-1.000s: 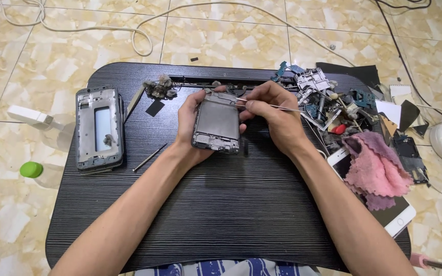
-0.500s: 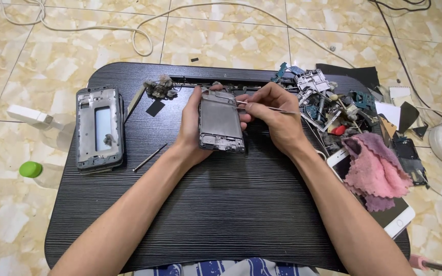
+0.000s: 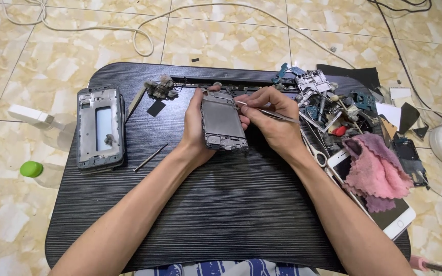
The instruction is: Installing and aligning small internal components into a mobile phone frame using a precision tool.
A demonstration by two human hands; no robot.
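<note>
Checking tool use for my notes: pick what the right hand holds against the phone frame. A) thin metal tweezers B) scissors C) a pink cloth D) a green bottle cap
A: the right hand pinches thin metal tweezers, tips at the phone frame gripped by the left hand.

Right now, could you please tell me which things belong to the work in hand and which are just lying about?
In hand: phone frame in left hand; tweezers in right hand.

Lying about: spare frame, pink cloth, white phone, metal pick, parts pile.

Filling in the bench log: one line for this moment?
left hand: holds phone frame | right hand: tweezers at frame's top | surface: black board
</note>
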